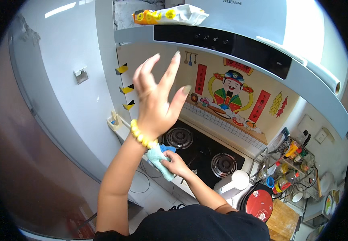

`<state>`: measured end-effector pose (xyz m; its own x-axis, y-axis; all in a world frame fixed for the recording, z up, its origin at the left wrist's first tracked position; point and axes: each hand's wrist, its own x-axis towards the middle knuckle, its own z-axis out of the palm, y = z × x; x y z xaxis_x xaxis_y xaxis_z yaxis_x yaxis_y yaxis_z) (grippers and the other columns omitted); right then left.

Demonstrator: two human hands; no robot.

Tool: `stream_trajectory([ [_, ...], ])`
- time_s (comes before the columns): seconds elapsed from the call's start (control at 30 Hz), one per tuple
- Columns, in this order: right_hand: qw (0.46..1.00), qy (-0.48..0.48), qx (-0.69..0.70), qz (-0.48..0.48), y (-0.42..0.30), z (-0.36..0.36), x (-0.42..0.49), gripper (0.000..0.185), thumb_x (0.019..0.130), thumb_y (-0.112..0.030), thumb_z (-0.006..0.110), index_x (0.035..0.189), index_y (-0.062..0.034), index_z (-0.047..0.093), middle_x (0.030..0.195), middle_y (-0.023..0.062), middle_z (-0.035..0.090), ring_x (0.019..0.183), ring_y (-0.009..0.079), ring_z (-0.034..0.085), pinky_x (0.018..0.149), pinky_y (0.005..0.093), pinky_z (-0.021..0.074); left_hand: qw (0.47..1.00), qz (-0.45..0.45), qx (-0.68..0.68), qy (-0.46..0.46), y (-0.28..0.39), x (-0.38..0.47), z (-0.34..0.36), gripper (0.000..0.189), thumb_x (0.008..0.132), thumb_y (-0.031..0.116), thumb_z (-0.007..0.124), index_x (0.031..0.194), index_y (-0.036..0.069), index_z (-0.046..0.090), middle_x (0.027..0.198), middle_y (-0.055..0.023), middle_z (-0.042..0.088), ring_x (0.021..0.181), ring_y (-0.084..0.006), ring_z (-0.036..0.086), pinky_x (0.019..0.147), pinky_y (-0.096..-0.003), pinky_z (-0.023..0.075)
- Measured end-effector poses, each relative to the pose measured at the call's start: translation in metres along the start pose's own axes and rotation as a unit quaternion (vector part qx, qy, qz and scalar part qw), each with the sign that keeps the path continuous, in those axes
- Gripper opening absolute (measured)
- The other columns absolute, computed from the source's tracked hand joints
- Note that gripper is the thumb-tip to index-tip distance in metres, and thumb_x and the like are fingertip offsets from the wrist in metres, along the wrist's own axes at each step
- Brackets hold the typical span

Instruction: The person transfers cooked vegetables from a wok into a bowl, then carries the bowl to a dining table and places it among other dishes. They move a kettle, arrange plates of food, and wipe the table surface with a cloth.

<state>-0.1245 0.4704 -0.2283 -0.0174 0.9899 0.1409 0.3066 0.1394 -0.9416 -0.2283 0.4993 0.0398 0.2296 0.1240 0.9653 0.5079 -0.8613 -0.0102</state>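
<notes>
My left hand (157, 102) is raised in front of the range hood, its fingers spread and nothing in them. A yellow beaded bracelet (140, 135) circles that wrist. Lower down, my right hand (174, 164) grips a pale green cloth (160, 162) near the front edge of the black gas cooktop (202, 155). A bit of blue material (168, 148) shows just behind the cloth. Above both hands runs the range hood (137, 33) with its dark control panel (222, 40). A soft pack of wipes (171, 15) lies on top of the hood.
A white kettle (232, 182) and a red flower-patterned appliance (258, 203) stand right of the cooktop. Beyond are a rack of bottles (291, 168) and a wooden cutting board (282, 220). A film roll (324, 76) rests on the hood's right. A cable (148, 180) hangs below the counter.
</notes>
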Motion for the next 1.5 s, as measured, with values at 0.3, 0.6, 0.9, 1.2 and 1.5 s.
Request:
stream_trajectory([
  [0.3,0.998,0.054,0.025,0.015,-0.005,-0.023,-0.035,0.020,0.078,-0.017,0.060,0.092,-0.0023,0.057,0.081,0.0082,0.060,0.073,0.0151,0.056,0.066,0.0300,0.0452,0.998,-0.016,-0.035,0.046,0.007,0.038,0.061,0.054,0.087,0.040,0.049,0.135,0.017,0.038,0.135,-0.0218,0.022,0.122,-0.0371,0.020,0.102,-0.0470,0.0183],
  [0.6,0.998,0.035,0.016,0.054,0.008,-0.018,-0.037,0.021,0.077,-0.018,0.060,0.092,-0.0029,0.057,0.082,0.0078,0.059,0.072,0.0144,0.055,0.065,0.0304,0.0448,0.998,0.008,-0.043,0.055,0.034,0.049,0.076,0.048,0.086,0.042,0.050,0.130,0.026,0.044,0.136,-0.0198,0.022,0.123,-0.0379,0.020,0.102,-0.0475,0.0195],
  [0.9,0.998,0.013,0.027,0.061,0.014,-0.014,-0.037,0.017,0.078,-0.014,0.061,0.090,-0.0019,0.057,0.078,0.0036,0.058,0.070,0.0102,0.054,0.065,0.0261,0.0450,0.987,0.041,0.125,0.096,0.050,0.054,0.071,0.059,0.083,0.061,0.039,0.127,0.023,0.049,0.133,-0.0163,0.029,0.120,-0.0346,0.026,0.099,-0.0521,0.0193],
  [1.2,0.997,-0.026,0.049,0.052,0.021,0.003,-0.026,0.016,0.078,-0.014,0.061,0.088,-0.0018,0.057,0.076,0.0018,0.057,0.068,0.0083,0.051,0.062,0.0254,0.0435,0.998,0.012,0.008,0.054,0.043,0.022,0.043,0.053,0.082,0.034,0.056,0.130,0.017,0.044,0.134,-0.0182,0.026,0.121,-0.0374,0.024,0.101,-0.0472,0.0217],
  [1.5,0.931,-0.264,0.219,0.128,0.008,0.126,-0.026,0.008,0.082,-0.005,0.057,0.089,-0.0008,0.056,0.077,0.0034,0.060,0.066,0.0096,0.054,0.061,0.0243,0.0435,0.994,-0.099,-0.053,-0.015,0.022,-0.087,-0.198,0.048,0.084,0.039,0.050,0.120,0.006,0.050,0.123,-0.0186,0.044,0.118,-0.0327,0.037,0.100,-0.0453,0.0270],
])
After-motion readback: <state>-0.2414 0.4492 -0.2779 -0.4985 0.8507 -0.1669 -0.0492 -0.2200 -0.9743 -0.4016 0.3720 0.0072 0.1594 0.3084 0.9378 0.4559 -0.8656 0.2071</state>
